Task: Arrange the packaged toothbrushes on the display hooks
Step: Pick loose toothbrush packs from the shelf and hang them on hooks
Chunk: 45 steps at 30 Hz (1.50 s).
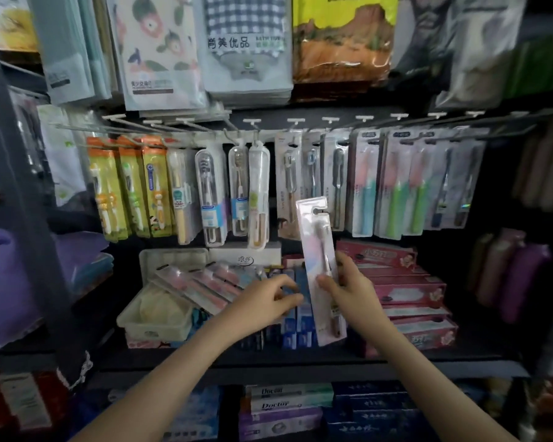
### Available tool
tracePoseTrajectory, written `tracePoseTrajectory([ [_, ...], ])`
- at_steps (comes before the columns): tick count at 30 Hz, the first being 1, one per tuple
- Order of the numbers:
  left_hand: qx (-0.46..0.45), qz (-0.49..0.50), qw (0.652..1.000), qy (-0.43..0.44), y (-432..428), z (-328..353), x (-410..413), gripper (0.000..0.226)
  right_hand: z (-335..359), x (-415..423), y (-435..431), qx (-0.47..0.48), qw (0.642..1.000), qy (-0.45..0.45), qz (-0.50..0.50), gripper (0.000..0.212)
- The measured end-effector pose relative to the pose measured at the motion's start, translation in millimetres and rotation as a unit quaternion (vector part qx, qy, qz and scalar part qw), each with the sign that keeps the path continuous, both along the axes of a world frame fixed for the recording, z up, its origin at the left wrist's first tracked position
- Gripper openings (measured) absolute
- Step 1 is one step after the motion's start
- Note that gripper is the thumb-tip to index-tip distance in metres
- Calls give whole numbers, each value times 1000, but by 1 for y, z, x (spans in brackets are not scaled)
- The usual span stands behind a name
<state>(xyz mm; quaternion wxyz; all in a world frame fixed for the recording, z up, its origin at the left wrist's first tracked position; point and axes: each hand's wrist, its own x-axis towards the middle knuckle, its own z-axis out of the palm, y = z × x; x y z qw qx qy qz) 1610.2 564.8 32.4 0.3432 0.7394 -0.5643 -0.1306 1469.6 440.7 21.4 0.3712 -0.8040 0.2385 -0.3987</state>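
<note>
Left hand point(268, 301) hovers over blue boxes point(300, 331) mid-shelf point(300, 358), fingers loosely curled and empty. Right hand point(351, 290) pinches a packaged toothbrush point(316, 244) between thumb and fingers, nearly upright, below the display hooks point(296, 121).

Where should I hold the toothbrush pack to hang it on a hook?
Grip the pack by its lower half, reaching across it from the right, as the right hand does. It stands nearly upright with the hang hole on top, so a low grip likely leaves that end free.
</note>
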Motion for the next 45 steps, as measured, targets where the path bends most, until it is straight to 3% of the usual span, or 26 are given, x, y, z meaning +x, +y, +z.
tracePoseTrajectory([
  [3,-31,43,996,-66,-17,18,5,26,16,-15,-26,11,999,-8,-44,41],
  [8,-114,84,970,-199,-53,46,-9,37,48,-53,-73,-19,991,-30,-132,41],
  [14,-187,65,941,-276,-113,63,-53,52,71,-106,-141,3,966,-90,-240,40],
  [22,-226,82,881,-408,-220,87,-80,65,89,-126,-211,-59,962,11,-266,41],
  [28,-196,95,879,-425,-275,91,-85,79,107,-118,-258,-105,947,82,-294,45],
  [36,-165,131,883,-420,-292,82,-90,81,114,-100,-284,-47,958,108,-260,36],
  [39,-167,114,894,-400,-279,69,-93,78,98,-99,-280,-66,951,137,-268,46],
  [42,-167,120,907,-369,-249,49,-93,73,68,-102,-253,-136,949,90,-268,55],
  [45,-138,142,919,-341,-214,24,-90,70,38,-91,-207,-167,964,61,-200,50],
])
